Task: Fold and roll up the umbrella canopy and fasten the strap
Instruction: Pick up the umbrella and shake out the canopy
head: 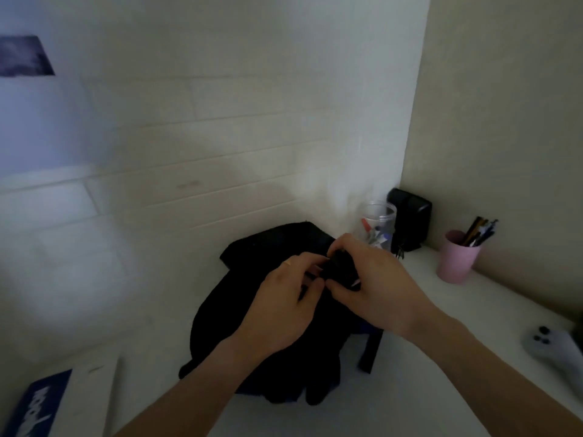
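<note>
A white desk [473, 310] runs into a corner of pale walls, and at its middle lies the black umbrella [252, 310], its loose canopy spread in a crumpled heap with a dark strip hanging toward the right near edge. Both bare forearms reach in from below. The left hand [280, 305] sits over the heap with its fingers curled inward, pinching dark fabric at the fingertips. The right hand [372, 285] meets it just beside, fingers and thumb clenched round a small black bunched part of the umbrella; whether that part is the strap cannot be told in the dim light. At the lower left lies a blue card [38, 405] with white lettering, too blurred to read. In the corner stands a black box [410, 219], with a clear jar [378, 225] of small items touching its left side. A pink cup [457, 257] holding pencils stands further right. A pale controller [549, 345] lies at the right edge.
</note>
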Motion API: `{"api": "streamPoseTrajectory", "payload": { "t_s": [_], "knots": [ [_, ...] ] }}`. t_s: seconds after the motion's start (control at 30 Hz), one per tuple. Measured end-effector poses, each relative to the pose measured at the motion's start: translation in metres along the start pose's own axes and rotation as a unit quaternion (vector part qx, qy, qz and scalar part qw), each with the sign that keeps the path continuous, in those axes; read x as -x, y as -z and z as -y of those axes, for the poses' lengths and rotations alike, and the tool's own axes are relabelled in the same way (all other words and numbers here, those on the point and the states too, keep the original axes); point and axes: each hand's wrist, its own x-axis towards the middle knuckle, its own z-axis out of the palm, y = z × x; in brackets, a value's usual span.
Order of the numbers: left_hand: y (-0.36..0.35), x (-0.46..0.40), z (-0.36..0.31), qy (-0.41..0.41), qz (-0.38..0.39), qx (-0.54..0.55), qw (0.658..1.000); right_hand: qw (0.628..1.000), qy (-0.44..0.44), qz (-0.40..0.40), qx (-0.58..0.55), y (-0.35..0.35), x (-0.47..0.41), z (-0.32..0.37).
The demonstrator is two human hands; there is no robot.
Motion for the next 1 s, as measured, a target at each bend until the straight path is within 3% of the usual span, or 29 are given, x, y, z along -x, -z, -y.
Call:
{"api": "streamPoseTrajectory", "payload": {
  "t_s": [0.17, 0.3, 0.37, 0.47, 0.53, 0.67, 0.77, 0.87, 1.0],
  "knots": [
    [-0.036, 0.067, -0.018, -0.099, 0.031, -0.111, 0.988, 0.996, -0.053, -0.003, 0.070, -0.004, 0.091, -0.003],
    [-0.054, 0.130, -0.027, -0.157, -0.056, -0.269, 0.948, 0.981, -0.164, 0.012, 0.107, -0.022, 0.164, -0.008],
    [-0.052, 0.148, -0.028, -0.153, -0.108, -0.307, 0.933, 0.970, -0.203, 0.036, 0.126, -0.032, 0.191, -0.009],
    [-0.052, 0.162, -0.015, -0.076, -0.128, -0.331, 0.932, 0.963, -0.230, 0.015, 0.140, -0.043, 0.218, -0.016],
    [-0.060, 0.170, 0.001, -0.025, -0.091, -0.348, 0.933, 0.963, -0.230, -0.003, 0.143, -0.050, 0.228, -0.016],
    [-0.080, 0.180, 0.038, 0.080, 0.133, -0.284, 0.946, 0.959, -0.201, 0.003, 0.202, -0.068, 0.227, -0.020],
    [-0.085, 0.185, 0.047, 0.081, 0.177, -0.308, 0.931, 0.957, -0.178, 0.054, 0.224, -0.080, 0.215, -0.023],
    [-0.076, 0.178, 0.037, 0.071, 0.113, -0.336, 0.933, 0.955, -0.163, 0.046, 0.243, -0.086, 0.199, -0.020],
    [-0.032, 0.162, 0.010, -0.005, -0.139, -0.363, 0.921, 0.974, -0.188, -0.054, 0.116, -0.067, 0.177, -0.002]
  ]
}}
